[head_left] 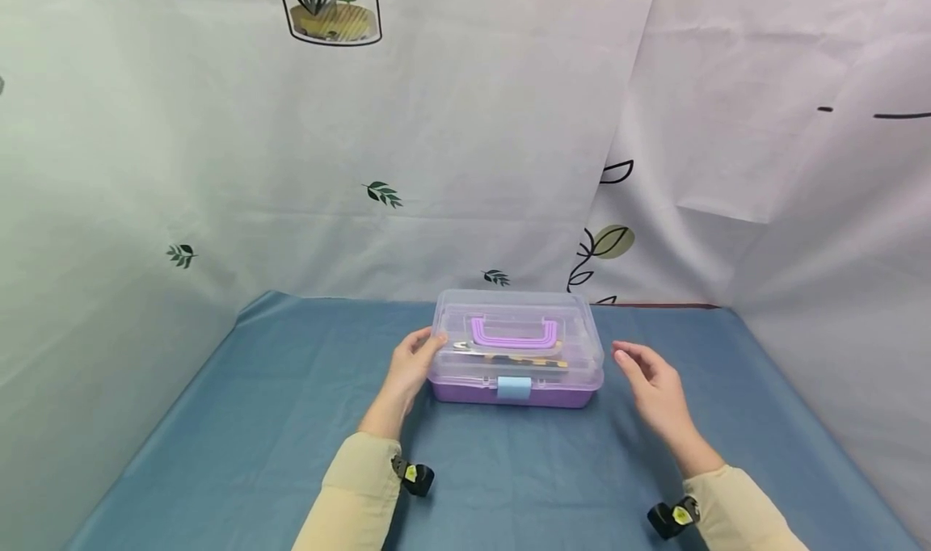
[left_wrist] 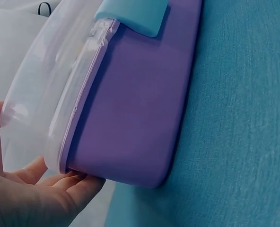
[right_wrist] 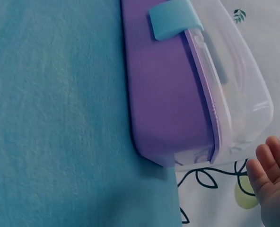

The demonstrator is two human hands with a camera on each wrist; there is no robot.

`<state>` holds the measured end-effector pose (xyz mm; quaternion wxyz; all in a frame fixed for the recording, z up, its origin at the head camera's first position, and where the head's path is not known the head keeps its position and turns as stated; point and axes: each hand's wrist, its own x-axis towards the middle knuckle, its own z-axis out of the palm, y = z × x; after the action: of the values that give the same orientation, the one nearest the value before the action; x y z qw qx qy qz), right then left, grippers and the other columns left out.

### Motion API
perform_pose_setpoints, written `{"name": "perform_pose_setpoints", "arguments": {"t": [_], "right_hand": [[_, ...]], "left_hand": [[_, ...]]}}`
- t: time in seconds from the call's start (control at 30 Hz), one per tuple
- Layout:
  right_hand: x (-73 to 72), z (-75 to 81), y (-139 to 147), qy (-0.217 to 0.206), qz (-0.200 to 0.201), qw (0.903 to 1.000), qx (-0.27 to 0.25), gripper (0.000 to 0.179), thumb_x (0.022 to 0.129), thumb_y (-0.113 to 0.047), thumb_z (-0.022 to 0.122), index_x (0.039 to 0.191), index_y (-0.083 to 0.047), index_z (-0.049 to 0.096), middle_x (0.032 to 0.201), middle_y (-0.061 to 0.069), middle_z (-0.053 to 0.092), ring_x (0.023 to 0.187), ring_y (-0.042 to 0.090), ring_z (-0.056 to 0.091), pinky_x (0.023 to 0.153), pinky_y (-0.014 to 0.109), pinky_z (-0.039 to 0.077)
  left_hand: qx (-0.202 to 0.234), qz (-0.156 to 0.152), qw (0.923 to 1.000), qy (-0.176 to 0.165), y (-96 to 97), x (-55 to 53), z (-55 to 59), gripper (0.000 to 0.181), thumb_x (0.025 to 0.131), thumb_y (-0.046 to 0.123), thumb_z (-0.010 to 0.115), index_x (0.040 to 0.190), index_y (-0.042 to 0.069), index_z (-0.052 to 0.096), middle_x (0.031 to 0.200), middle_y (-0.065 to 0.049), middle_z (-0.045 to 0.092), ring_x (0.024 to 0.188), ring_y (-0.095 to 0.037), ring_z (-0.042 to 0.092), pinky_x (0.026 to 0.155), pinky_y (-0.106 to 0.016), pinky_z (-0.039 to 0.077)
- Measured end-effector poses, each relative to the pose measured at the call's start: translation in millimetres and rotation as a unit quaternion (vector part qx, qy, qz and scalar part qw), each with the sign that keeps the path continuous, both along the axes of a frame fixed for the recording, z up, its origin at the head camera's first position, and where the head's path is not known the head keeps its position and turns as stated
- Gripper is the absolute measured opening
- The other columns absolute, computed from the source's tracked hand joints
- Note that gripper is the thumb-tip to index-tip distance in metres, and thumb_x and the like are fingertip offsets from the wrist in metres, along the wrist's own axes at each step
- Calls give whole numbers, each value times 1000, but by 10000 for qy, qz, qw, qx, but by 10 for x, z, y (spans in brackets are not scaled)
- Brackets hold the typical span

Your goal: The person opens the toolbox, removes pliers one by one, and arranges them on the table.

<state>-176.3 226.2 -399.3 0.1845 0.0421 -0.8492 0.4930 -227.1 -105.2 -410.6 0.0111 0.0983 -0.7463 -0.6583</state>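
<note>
A plastic storage box [head_left: 465, 393] stands on the blue cloth, with a purple base, a clear lid [head_left: 520, 300] and a light blue latch [head_left: 514, 388]. The lid is down, and a purple handle [head_left: 515, 341] lies flat on it. My left hand [head_left: 410, 367] holds the box's left end, its thumb on the lid and its fingers against the side below the lid rim, as the left wrist view shows. To the right of the box, my right hand [head_left: 658, 389] hovers apart from it, fingers loosely bent and holding nothing. Long thin items [head_left: 527, 362] show blurrily through the lid.
Blue cloth [head_left: 291, 422] covers the table. Pale fabric [head_left: 436, 131] with leaf and plant prints hangs behind it and along both sides. The back of the box is close to the rear fabric. A small black camera is strapped on each sleeve.
</note>
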Motion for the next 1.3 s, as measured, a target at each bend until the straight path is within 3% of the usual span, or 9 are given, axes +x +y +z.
{"name": "perform_pose_setpoints", "arguments": {"t": [0.13, 0.23, 0.4, 0.57, 0.83, 1.1, 1.23, 1.3], "right_hand": [[9, -50, -58, 56, 124, 9992, -383, 26, 97, -17, 53, 103, 5, 66, 88, 2, 69, 77, -4, 62, 69, 17, 55], [30, -90, -119, -219, 420, 9969, -632, 27, 97, -17, 52, 96, 7, 65, 83, 5, 68, 71, 2, 65, 66, 23, 57], [69, -146, -231, -990, 869, 9845, -1159, 34, 98, -19, 51, 99, 12, 64, 89, 20, 70, 72, 10, 69, 69, 29, 60], [60, -186, -336, -1685, 1157, 9667, -1543, 39, 98, -21, 51, 107, 15, 62, 96, 23, 70, 78, 12, 71, 72, 30, 60], [58, -228, -477, -2644, 1409, 9314, -2067, 50, 96, -30, 53, 119, 15, 56, 109, 25, 67, 88, 17, 71, 79, 33, 59], [55, -249, -629, -3394, 1673, 8882, -2606, 70, 93, -42, 56, 130, 16, 44, 117, 25, 64, 93, 15, 68, 82, 31, 58], [57, -254, -725, -3689, 1718, 8633, -2985, 77, 90, -46, 58, 133, 15, 40, 117, 23, 64, 95, 16, 67, 85, 33, 57], [59, -259, -768, -3768, 1619, 8554, -3165, 78, 89, -46, 60, 133, 15, 40, 113, 21, 66, 94, 17, 68, 85, 34, 57]], "left_hand": [[33, 92, 9999, 31, 5, -10, -7, 56, 87, 32, 62, 134, 4, 50, 136, -23, 51, 121, -36, 53, 104, -46, 43], [63, 162, 9998, 62, 5, -14, -16, 55, 87, 32, 62, 133, 4, 51, 134, -23, 53, 120, -36, 54, 103, -47, 44], [43, 171, 9998, 103, 23, -25, -22, 54, 87, 32, 62, 133, 5, 51, 132, -22, 54, 118, -34, 56, 102, -46, 45], [55, 166, 9998, 109, 52, -25, -4, 55, 87, 33, 63, 134, 6, 51, 132, -22, 55, 117, -33, 56, 101, -45, 45], [116, 171, 9998, 68, 68, -12, 18, 55, 87, 34, 63, 134, 7, 51, 133, -21, 54, 118, -34, 56, 102, -45, 45], [177, 210, 9996, 66, 60, 19, 14, 56, 86, 33, 63, 135, 7, 50, 134, -22, 53, 119, -35, 55, 103, -46, 44], [160, 254, 9995, 74, 43, 50, -10, 56, 87, 32, 63, 134, 6, 51, 133, -23, 53, 119, -35, 55, 103, -46, 44], [143, 251, 9996, 77, 31, 63, -26, 55, 87, 32, 63, 133, 5, 51, 133, -23, 53, 118, -34, 55, 103, -46, 44]]}}
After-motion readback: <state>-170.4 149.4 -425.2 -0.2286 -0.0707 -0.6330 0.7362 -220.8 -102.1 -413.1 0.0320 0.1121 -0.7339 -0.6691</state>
